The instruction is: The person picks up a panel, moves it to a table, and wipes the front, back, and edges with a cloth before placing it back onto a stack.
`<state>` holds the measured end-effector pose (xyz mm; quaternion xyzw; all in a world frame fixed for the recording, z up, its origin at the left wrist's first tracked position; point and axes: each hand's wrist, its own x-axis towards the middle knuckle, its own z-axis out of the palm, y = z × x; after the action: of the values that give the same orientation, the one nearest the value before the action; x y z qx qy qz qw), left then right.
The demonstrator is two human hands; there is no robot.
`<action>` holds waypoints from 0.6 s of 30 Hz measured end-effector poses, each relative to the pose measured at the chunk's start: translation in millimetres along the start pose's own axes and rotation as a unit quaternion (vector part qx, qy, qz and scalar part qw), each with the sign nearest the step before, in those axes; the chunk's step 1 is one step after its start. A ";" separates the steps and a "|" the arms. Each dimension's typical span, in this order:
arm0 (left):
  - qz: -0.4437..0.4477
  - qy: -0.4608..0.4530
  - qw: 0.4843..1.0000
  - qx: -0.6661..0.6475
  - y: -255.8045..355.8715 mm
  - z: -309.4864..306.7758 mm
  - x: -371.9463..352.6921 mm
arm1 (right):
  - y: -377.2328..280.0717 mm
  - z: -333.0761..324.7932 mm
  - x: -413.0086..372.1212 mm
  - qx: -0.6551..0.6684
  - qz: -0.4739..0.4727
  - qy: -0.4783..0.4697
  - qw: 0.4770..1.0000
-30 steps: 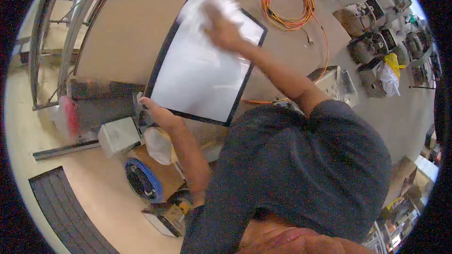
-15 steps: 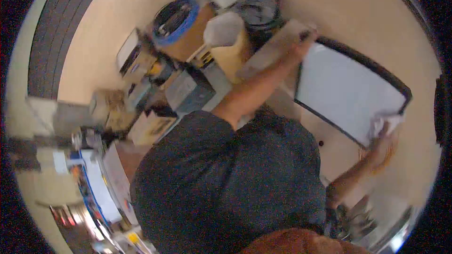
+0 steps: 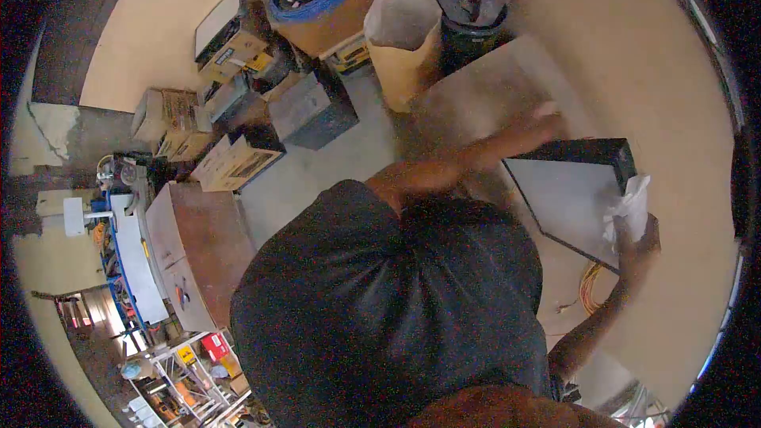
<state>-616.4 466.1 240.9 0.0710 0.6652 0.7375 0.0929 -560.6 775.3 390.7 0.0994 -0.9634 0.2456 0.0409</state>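
A flat panel (image 3: 567, 189) with a pale face and a black frame lies tilted at the right. My right hand (image 3: 636, 244) grips a crumpled white cloth or paper (image 3: 630, 208) at the panel's right edge. Just beyond the panel's upper left corner is my left hand (image 3: 545, 123), blurred, so its fingers cannot be made out. Coiled orange and yellow wire (image 3: 591, 289) shows below the panel, near my right forearm.
A tall brown paper tube (image 3: 404, 51) stands beside a dark bin (image 3: 473, 28). Blue cable (image 3: 321, 6) tops a cardboard box at the upper middle. Several boxes (image 3: 313, 111) and a brown cabinet (image 3: 202, 250) are at the left, with a cluttered shelf (image 3: 186, 380) below.
The panel has tilted, showing more of its black side. My left hand has moved down, away from the panel's top corner. My right hand and the white cloth have shifted slightly left.
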 end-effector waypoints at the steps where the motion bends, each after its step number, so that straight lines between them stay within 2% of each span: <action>1: 0.064 0.052 0.987 0.136 46.5 19.7 -10.7 | 1.3 -0.4 -0.2 -0.074 -0.011 0.007 0.997; 2: 0.129 0.101 0.949 0.269 82.6 42.0 -21.1 | -11.9 -6.1 -0.7 -0.077 -0.010 0.006 0.997; 3: 0.128 0.100 0.950 0.266 104.5 57.2 -21.1 | -36.6 -15.1 -2.9 -0.081 0.021 -0.022 0.996; 4: 0.121 0.060 0.961 0.241 132.9 64.7 -20.6 | -60.7 -28.8 -1.2 -0.087 0.052 -0.048 0.994; 5: 0.113 0.018 0.970 0.216 143.7 71.4 -17.0 | -56.5 -30.3 0.6 -0.091 0.055 -0.048 0.993; 6: 0.113 0.013 0.970 0.214 139.2 79.4 -10.6 | -49.7 -25.8 -0.9 -0.128 0.039 -0.011 0.991; 8: 0.096 0.049 0.980 0.169 124.8 94.7 6.9 | -56.0 -30.2 -6.4 -0.120 0.086 -0.003 0.989; 10: 0.078 0.025 0.992 0.094 124.5 110.9 7.4 | -57.0 -28.0 -9.2 -0.038 0.064 0.013 0.997; 12: 0.136 0.005 0.983 0.125 128.9 117.3 7.3 | -25.6 -2.6 0.4 0.029 -0.096 0.095 0.990; 13: 0.152 -0.009 0.981 0.119 133.0 118.4 5.2 | -52.2 -15.8 -0.8 -0.009 -0.046 0.065 0.997; 15: 0.186 -0.028 0.974 0.127 138.1 120.0 5.7 | -50.3 -17.9 -6.4 -0.037 -0.044 0.083 0.995; 17: 0.262 -0.010 0.929 0.259 131.6 117.5 7.7 | -53.1 -35.7 -23.5 -0.089 0.009 0.027 0.996; 18: 0.318 0.015 0.878 0.358 127.0 112.2 8.5 | -33.3 -40.5 -42.5 -0.097 0.051 0.031 0.994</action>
<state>-604.5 564.3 378.8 0.2961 0.8265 0.4401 -0.1884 -510.8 773.4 436.2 0.0384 -0.9847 0.1560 0.0675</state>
